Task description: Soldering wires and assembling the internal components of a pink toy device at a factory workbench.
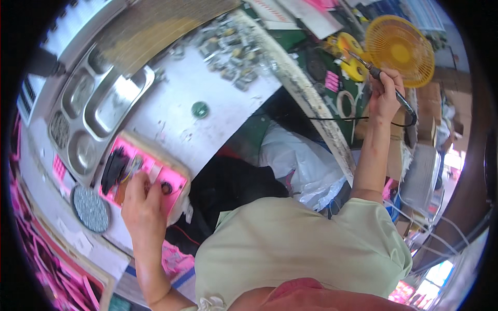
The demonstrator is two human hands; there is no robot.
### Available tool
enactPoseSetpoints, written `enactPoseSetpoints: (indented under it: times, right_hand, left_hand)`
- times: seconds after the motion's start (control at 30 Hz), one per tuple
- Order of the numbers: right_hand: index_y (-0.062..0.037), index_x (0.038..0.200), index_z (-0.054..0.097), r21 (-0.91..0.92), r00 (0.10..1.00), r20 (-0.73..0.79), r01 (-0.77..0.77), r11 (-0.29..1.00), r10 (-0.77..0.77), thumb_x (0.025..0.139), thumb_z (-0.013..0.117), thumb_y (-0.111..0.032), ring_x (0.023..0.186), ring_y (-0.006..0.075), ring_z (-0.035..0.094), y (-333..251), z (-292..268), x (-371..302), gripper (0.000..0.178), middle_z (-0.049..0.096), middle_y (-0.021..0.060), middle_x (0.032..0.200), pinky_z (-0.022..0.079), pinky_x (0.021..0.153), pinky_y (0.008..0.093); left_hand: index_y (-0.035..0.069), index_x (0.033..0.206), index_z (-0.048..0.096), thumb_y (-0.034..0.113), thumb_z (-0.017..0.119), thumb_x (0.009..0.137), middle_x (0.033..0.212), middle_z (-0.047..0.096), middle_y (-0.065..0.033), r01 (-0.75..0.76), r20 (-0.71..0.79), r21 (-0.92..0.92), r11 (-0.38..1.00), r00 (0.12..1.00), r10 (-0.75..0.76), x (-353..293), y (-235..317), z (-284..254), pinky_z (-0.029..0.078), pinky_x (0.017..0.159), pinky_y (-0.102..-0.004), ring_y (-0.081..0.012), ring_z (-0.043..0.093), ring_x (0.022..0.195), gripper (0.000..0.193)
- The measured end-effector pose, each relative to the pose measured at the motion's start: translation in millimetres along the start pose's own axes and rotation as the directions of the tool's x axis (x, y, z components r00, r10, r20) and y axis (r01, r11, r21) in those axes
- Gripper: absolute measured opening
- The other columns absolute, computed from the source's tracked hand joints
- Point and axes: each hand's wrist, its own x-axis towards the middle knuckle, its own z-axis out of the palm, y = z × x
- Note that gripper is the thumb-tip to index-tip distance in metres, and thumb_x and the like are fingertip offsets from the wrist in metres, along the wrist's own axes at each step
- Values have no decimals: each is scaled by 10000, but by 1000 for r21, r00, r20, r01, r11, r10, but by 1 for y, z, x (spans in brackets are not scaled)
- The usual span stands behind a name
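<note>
My right hand, raised at the upper right, is closed around the dark handle of a soldering iron. Its metal tip points up and left, near a yellow stand, and its black cable runs down from the handle. At the left, my left hand reaches into an open pink plastic housing with its fingers bent together. What they pinch inside is hidden by the hand. Black wires and a small dark round part show in the housing, which rests on a pale cloth-like pad.
A steel compartment tray stands beyond the housing, with a round tin of grey material nearby. Small metal parts lie heaped on the white table beyond a green round piece. A yellow fan and tape roll are at right.
</note>
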Motion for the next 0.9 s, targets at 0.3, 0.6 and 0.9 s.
enactPoseSetpoints:
  times: [0.3, 0.6, 0.9]
  right_hand:
    - [-34, 829, 689, -121, 965, -261, 4, 993, -35, 838, 662, -14, 658, 90, 571, 40, -38, 7, 35, 662, 13, 813, 434, 581, 222]
    - [-21, 1264, 615, 440, 721, 90, -647, 622, 687, 1024, 660, -278, 741, 102, 460, 78, -1, -34, 355, 500, -17, 797, 438, 721, 278]
    - [-30, 1009, 719, -41, 564, 825, 48, 998, 7, 844, 781, -26, 717, 164, 621, 2, 210, -178, 176, 661, 50, 814, 493, 679, 282]
  left_hand:
    - [-10, 860, 681, -14, 751, 771, 1025, 632, -131, -17, -3, 6, 1000, 1000, 17, 7, 7, 2, 532, 727, -420, -318, 644, 868, 113]
    - [37, 989, 696, 65, 791, 802, 1047, 625, -113, 117, -43, -209, 971, 991, -129, -10, -7, -16, 555, 730, -389, -293, 676, 918, 212]
    - [62, 1026, 744, 39, 789, 780, 1035, 643, -93, 53, -169, -222, 974, 981, -92, -29, -21, 8, 560, 673, -351, -239, 681, 831, 251]
